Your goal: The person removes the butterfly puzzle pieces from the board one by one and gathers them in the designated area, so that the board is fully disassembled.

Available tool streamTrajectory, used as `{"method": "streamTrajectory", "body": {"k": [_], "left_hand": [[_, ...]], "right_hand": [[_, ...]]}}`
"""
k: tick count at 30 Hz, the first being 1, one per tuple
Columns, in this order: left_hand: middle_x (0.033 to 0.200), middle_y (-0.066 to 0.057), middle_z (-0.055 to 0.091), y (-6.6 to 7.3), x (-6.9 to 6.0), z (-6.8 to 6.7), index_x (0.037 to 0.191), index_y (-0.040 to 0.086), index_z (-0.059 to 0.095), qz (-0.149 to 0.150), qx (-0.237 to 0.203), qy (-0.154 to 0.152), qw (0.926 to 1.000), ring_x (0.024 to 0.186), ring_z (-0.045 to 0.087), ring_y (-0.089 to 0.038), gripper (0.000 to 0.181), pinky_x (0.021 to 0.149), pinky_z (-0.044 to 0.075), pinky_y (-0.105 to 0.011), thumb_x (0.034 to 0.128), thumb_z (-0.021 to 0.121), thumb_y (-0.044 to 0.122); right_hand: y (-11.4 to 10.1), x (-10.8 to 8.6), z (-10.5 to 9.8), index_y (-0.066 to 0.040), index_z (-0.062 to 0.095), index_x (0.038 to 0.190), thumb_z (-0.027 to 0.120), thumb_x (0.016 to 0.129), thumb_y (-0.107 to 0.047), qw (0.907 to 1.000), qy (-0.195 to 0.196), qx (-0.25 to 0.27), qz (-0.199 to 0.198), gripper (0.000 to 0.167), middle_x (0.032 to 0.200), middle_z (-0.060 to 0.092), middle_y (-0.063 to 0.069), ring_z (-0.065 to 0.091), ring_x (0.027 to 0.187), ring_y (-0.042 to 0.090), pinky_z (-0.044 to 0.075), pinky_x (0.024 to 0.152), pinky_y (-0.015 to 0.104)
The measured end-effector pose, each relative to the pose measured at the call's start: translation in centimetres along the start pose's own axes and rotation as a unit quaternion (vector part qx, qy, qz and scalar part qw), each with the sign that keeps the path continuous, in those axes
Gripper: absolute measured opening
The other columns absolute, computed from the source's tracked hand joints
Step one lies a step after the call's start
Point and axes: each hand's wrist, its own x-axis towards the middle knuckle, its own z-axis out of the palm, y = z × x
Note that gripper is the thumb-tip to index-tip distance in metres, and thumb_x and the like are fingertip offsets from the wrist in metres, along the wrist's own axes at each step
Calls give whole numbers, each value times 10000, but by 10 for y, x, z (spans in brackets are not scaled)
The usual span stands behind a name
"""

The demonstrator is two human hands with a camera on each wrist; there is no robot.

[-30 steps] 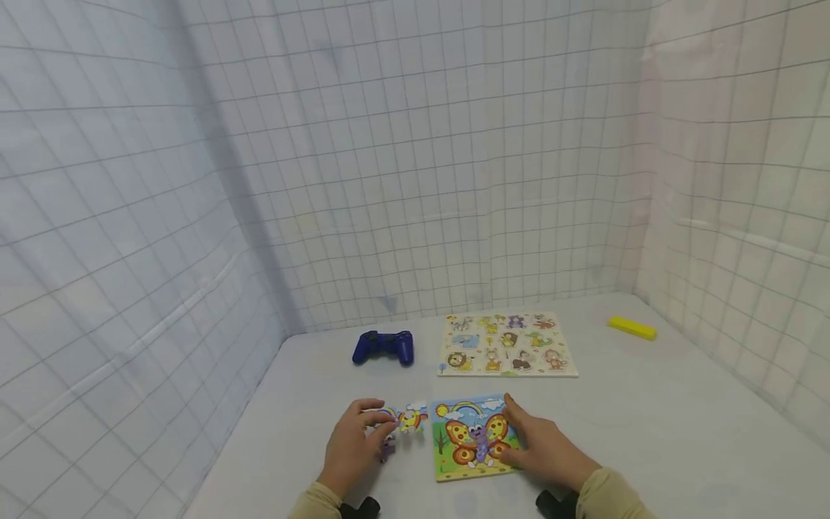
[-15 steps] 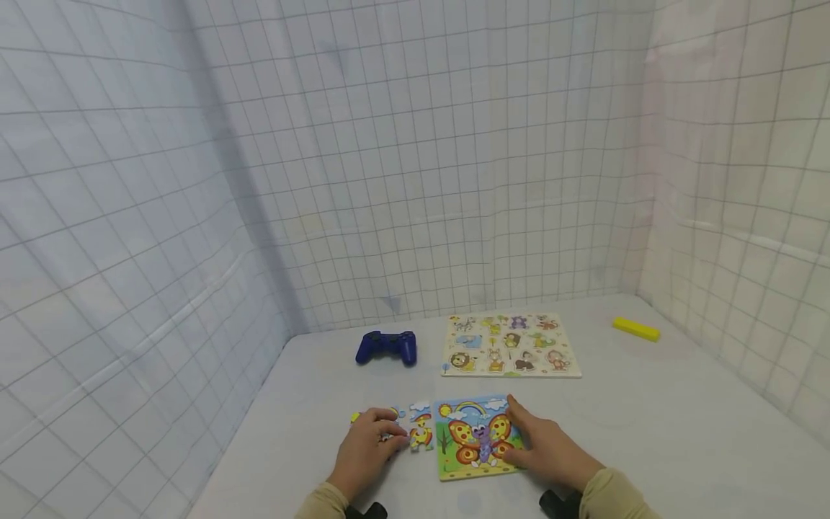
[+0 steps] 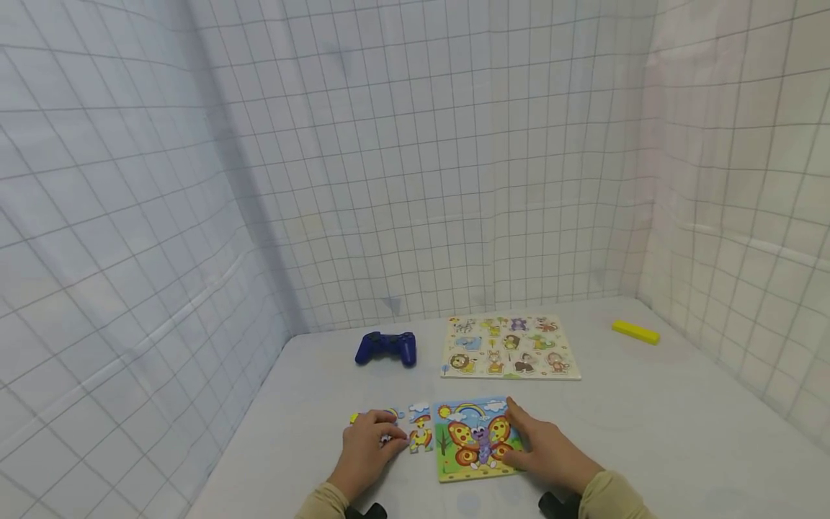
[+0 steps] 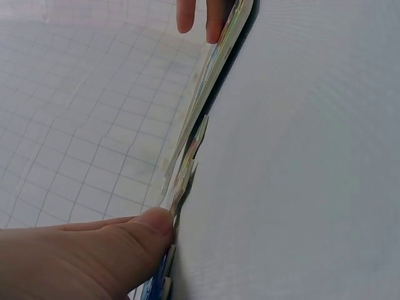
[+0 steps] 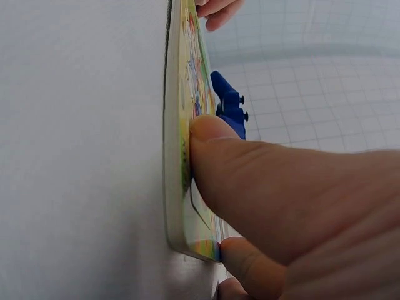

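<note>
In the head view my left hand is low over loose jigsaw pieces on the white table. Its thumb and fingers pinch a puzzle piece, mostly hidden beneath them; in the left wrist view the thumb is against the row of thin pieces. To the right lies a square butterfly puzzle board with a rainbow and sun. My right hand grips its right side, the thumb on the picture face and fingers at the edge.
Behind the hands lie a blue game controller and a larger animal puzzle board. A yellow bar is at the far right. Grid-patterned white cloth walls surround the table's back and sides.
My left hand has come down and slightly right with its piece, next to the upright strip of pieces, and has stayed there since half a second ago. The right hand keeps its hold.
</note>
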Motion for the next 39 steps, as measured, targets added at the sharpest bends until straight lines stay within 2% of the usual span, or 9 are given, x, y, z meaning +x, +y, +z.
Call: {"method": "streamTrajectory", "body": {"k": [9,13,16,19,23,27,30,34,39], "left_hand": [[1118,30,702,2,0,-2,847,289,799,-80,-1,-44,10000,1029,626,-226,52,749,363,-372,835,850,292],[1164,17,695,7,2,-1,920,269,795,-201,-192,-92,9996,1087,608,-236,81,824,413,-458,864,834,311],[1257,4,660,16,1,1,1031,276,780,-25,-475,-402,9981,1192,559,-264,183,932,404,-576,889,806,389],[1381,7,588,26,1,4,1155,330,742,378,-532,-962,9932,1307,471,-298,335,981,365,-631,886,765,528],[1508,19,490,37,1,9,1266,413,693,835,-304,-1568,9836,1409,370,-333,505,1003,341,-638,845,710,691],[1540,29,455,39,-2,8,1305,444,670,912,-240,-1843,9783,1443,327,-322,547,1037,318,-645,841,681,732],[1530,26,464,40,-2,11,1313,428,669,929,-242,-1826,9785,1440,332,-311,541,1034,323,-626,851,690,708],[1514,34,482,42,-1,13,1300,420,675,885,-229,-1784,9797,1435,342,-307,522,1020,338,-606,852,704,688],[1494,41,500,43,-1,14,1275,412,683,898,-190,-1675,9816,1425,354,-295,501,1011,343,-583,850,717,675]], "right_hand": [[-2,-1,-1,2,265,1608,812,877,-413,10000,5,55,-22,1003,1565,433,268,454,1404,490,372,1135,615],[-4,-1,0,14,311,1590,815,878,-391,10000,1,73,-7,962,1577,413,272,432,1422,489,357,1146,612],[-5,0,-1,8,358,1574,819,876,-382,10000,-11,74,43,923,1567,416,292,415,1430,500,349,1148,621],[-5,1,-1,1,408,1552,823,873,-373,10000,-37,15,12,879,1537,428,335,414,1414,534,348,1131,652],[-3,1,-3,-11,529,1469,818,876,-368,9982,51,-405,-448,750,1465,523,323,451,1359,581,371,1061,726],[-4,2,-1,-65,633,1367,810,878,-356,9910,311,-871,-970,596,1419,605,239,470,1356,565,392,1007,758],[-6,0,1,-95,677,1338,795,893,-358,9856,307,-854,-1427,531,1430,604,219,468,1375,537,396,1000,757],[-12,0,7,-167,679,1368,726,951,-419,9800,-278,-480,-1910,490,1489,566,171,437,1415,502,394,1056,715],[-12,0,11,-180,671,1377,654,1000,-439,9771,-625,-428,-1988,458,1503,560,132,457,1423,444,443,1100,579]]}}
